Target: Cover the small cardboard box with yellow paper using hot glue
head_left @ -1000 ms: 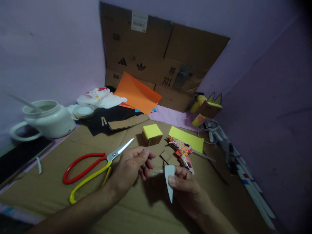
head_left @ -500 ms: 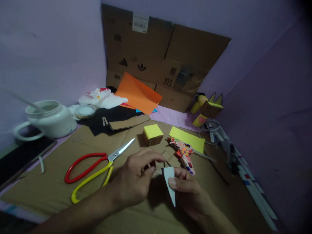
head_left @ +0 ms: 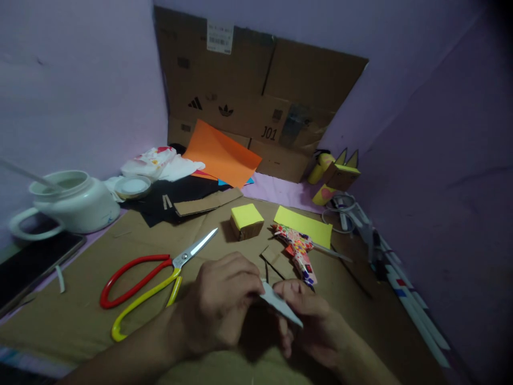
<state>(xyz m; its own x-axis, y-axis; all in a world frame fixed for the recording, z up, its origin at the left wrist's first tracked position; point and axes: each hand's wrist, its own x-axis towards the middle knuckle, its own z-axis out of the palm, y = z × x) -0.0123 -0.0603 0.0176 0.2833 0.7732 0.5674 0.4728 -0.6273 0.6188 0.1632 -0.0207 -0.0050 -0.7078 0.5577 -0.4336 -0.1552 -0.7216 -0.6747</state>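
A pale, pointed piece of card [head_left: 281, 305] is between my hands at the lower middle. My left hand [head_left: 226, 299] pinches its upper left end, with the fingertips partly hidden. Against its other side press the thumb and fingers of my right hand [head_left: 310, 313]. To the left lie scissors [head_left: 182, 262] with one red and one yellow handle, blades apart. Beyond my hands sits a small cardboard box with a yellow top [head_left: 246, 222]. A flower-patterned glue gun [head_left: 296, 248] rests to its right, near a yellow paper strip [head_left: 308, 227].
A white pot [head_left: 80, 206] and a dark phone [head_left: 44, 262] stand at the left. Orange paper [head_left: 222, 155] leans near an upright cardboard sheet [head_left: 256, 69]. A yellow-and-brown cardboard figure [head_left: 339, 174] and a coiled cord [head_left: 340, 214] are at the right.
The pale card has turned from nearly upright to slanting down to the right. My left hand has closed onto its upper end. The view has shifted slightly.
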